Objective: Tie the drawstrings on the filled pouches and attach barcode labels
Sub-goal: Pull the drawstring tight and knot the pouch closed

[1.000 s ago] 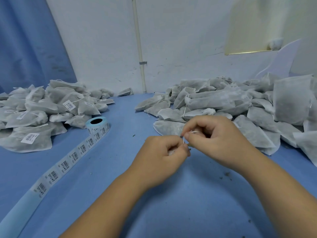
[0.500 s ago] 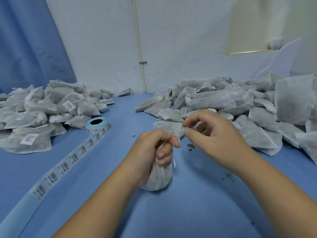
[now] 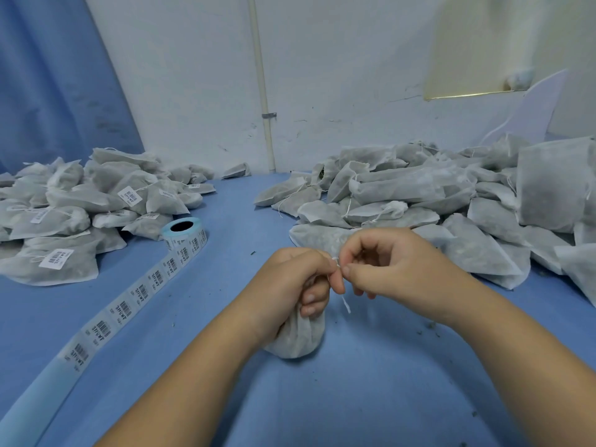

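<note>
Pouch (image 3: pixel 298 337) now stands on counter (image 3: pixel 354 398), neck bunched in closed left grip (image 3: pixel 290 285); right grip (image 3: pixel 396 269) is back at the neck, pinching drawstring (image 3: pixel 345 304). Knot likely under way; label pending.

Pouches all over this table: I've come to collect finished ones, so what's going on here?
A person is tying one shut. The left hand grips the neck of a filled pouch standing on the blue table, and the right hand pinches its white drawstring at the top. No label is visible on it. The roll of barcode labels lies partly unrolled to the left. The left pile carries labels; the right pile shows none.
</note>
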A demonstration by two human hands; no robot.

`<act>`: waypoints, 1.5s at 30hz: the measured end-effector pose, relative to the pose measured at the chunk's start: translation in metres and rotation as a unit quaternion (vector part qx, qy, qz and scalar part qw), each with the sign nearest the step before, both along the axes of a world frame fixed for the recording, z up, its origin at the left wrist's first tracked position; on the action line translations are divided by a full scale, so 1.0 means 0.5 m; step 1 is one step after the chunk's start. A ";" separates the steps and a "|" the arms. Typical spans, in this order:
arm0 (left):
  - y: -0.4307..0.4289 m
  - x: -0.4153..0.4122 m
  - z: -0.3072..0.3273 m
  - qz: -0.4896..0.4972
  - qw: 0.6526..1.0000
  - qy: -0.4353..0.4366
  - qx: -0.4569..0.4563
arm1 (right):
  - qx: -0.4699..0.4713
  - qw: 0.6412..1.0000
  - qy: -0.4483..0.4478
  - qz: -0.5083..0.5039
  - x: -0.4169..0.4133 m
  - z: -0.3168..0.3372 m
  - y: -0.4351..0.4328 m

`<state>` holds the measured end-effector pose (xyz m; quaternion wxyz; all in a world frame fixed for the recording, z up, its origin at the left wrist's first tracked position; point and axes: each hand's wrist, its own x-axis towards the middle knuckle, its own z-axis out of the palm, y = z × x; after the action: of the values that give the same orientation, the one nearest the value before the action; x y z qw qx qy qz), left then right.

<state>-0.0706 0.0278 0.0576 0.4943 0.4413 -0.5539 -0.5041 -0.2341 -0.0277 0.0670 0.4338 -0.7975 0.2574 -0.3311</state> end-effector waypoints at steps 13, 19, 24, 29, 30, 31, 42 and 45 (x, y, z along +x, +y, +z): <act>0.003 0.001 0.004 -0.017 0.999 -0.032 0.013 | 0.015 1.000 0.013 0.019 -0.001 -0.003 0.004; 0.006 0.006 0.008 -0.031 0.998 -0.053 0.026 | 0.013 0.999 0.022 0.025 -0.003 -0.004 0.003; 0.008 0.009 0.010 -0.037 0.997 -0.050 0.036 | 0.007 0.999 0.016 0.028 0.000 -0.009 0.004; 0.009 0.009 0.011 -0.032 0.998 -0.036 0.037 | 0.017 0.999 -0.017 0.023 0.007 -0.015 0.005; 0.009 0.009 0.011 -0.030 0.998 -0.036 0.036 | 0.017 0.999 -0.018 0.022 0.008 -0.016 0.005; 0.009 0.009 0.011 -0.029 0.998 -0.036 0.036 | 0.016 0.999 -0.018 0.022 0.008 -0.015 0.005; 0.008 0.024 0.013 -0.041 0.997 -0.032 0.048 | 0.015 0.999 0.019 0.045 0.001 -0.005 0.009; 0.008 0.030 0.012 -0.052 0.997 -0.039 0.045 | 0.019 0.998 0.029 0.043 0.000 -0.003 0.009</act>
<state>-0.0557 0.0320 0.0638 0.4252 0.4530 -0.5715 -0.5362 -0.2340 -0.0230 0.0653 0.4554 -0.8084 0.2416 -0.2842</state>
